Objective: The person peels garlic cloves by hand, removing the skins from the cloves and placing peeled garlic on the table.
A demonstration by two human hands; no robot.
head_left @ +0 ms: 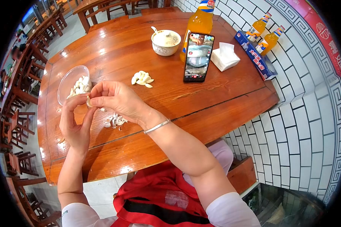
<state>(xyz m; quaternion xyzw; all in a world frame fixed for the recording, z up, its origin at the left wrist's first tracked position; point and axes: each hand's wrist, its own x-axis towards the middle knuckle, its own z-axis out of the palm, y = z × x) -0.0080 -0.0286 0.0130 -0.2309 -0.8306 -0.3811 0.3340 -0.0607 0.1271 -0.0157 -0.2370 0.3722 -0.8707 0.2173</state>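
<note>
Between the fingertips of both hands is one pale garlic clove [88,101]. My left hand [74,123] pinches it from the left, thumb and forefinger closed on it. From the other side my right hand [119,99] grips it too, with a silver bangle on that wrist. Just beyond the left fingers stands a clear plastic tub [61,84] with garlic cloves [79,86] in it, partly covered by the hands. Papery garlic skins [115,120] lie on the wooden table [170,100] under the right wrist. A small pile of peeled cloves [142,78] sits farther back.
A phone [199,57] showing a video leans against a large orange drink bottle [201,20]. Left of it is a white bowl [166,42] with a spoon; right, a napkin pack [225,56]. A blue box [255,55] with two bottles stands along the tiled wall [288,140].
</note>
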